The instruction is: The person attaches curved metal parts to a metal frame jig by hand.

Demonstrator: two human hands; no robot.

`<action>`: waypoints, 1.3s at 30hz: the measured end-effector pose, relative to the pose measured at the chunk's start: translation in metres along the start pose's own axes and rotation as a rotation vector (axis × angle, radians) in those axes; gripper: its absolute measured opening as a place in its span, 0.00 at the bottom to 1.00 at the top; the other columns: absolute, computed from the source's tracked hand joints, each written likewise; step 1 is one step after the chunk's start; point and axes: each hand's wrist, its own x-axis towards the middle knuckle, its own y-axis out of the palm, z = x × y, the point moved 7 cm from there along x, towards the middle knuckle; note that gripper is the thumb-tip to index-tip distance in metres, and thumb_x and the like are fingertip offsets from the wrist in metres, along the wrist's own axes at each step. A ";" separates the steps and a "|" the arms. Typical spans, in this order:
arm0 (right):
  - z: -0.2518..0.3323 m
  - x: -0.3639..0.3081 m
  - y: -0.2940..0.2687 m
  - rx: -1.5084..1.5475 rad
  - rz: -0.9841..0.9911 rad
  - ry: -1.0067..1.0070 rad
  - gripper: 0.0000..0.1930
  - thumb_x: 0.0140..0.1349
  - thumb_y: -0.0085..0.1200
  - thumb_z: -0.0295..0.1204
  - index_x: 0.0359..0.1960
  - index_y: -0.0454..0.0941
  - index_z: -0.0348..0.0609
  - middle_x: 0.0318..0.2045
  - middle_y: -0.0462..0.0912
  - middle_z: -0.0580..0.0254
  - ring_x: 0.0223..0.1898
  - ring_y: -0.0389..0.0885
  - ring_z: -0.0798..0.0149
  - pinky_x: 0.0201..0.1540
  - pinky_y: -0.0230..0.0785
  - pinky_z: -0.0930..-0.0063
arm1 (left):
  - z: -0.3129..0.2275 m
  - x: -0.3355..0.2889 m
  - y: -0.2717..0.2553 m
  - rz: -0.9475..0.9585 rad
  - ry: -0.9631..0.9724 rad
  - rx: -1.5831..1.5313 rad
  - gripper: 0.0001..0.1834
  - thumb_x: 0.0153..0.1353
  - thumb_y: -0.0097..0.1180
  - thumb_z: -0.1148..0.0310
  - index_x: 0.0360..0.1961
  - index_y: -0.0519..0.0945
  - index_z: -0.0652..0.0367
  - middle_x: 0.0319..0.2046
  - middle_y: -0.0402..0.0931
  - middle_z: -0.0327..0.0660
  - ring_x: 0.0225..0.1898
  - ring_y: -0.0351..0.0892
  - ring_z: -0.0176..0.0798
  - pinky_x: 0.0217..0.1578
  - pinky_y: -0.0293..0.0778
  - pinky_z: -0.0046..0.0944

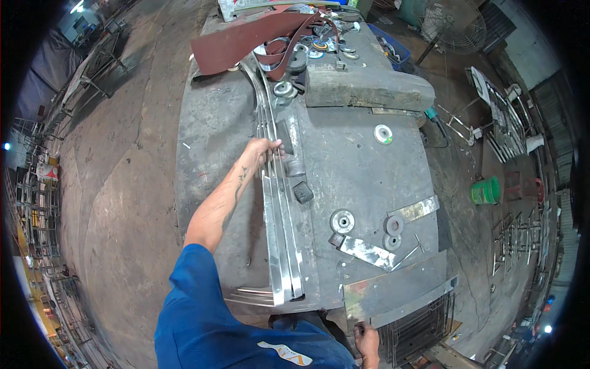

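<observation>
Long shiny metal bars lie lengthwise on the grey metal worktable, bending at their far end. My left hand is closed around one or more of these bars, about midway along the table. Thin rods stick out leftward beside the bars' near end. Low at my side, my right hand has its fingers curled, next to a flat metal plate at the table's near edge. What it holds, if anything, is hidden. A dark block sits just right of the bars.
A brown abrasive sheet and several discs lie at the far end. A heavy grey beam crosses the far right. Grinding wheels, a metal strip and a T-shaped key rest nearer. A green bucket and a fan stand right.
</observation>
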 end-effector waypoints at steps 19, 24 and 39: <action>0.103 0.043 -0.041 -0.079 -0.026 -0.401 0.08 0.62 0.60 0.28 0.40 0.84 0.41 0.39 0.86 0.48 0.36 0.85 0.45 0.40 0.78 0.58 | -0.089 -0.217 -0.040 0.083 0.011 0.127 0.07 0.69 0.58 0.71 0.42 0.81 0.66 0.35 0.82 0.44 0.35 0.86 0.44 0.42 0.85 0.48; 0.141 0.045 -0.049 -0.193 0.032 -0.492 0.08 0.63 0.59 0.32 0.40 0.84 0.43 0.40 0.86 0.50 0.41 0.85 0.43 0.44 0.78 0.53 | -0.089 -0.271 -0.057 0.314 0.047 -0.201 0.10 0.67 0.61 0.69 0.46 0.77 0.61 0.32 0.76 0.37 0.32 0.76 0.39 0.38 0.77 0.43; 0.169 0.036 -0.044 -0.186 0.118 -0.781 0.10 0.64 0.59 0.34 0.39 0.82 0.40 0.40 0.86 0.49 0.40 0.84 0.42 0.44 0.77 0.51 | -0.083 -0.413 -0.077 0.297 0.200 0.083 0.14 0.61 0.65 0.71 0.44 0.78 0.67 0.26 0.78 0.44 0.26 0.82 0.44 0.28 0.81 0.47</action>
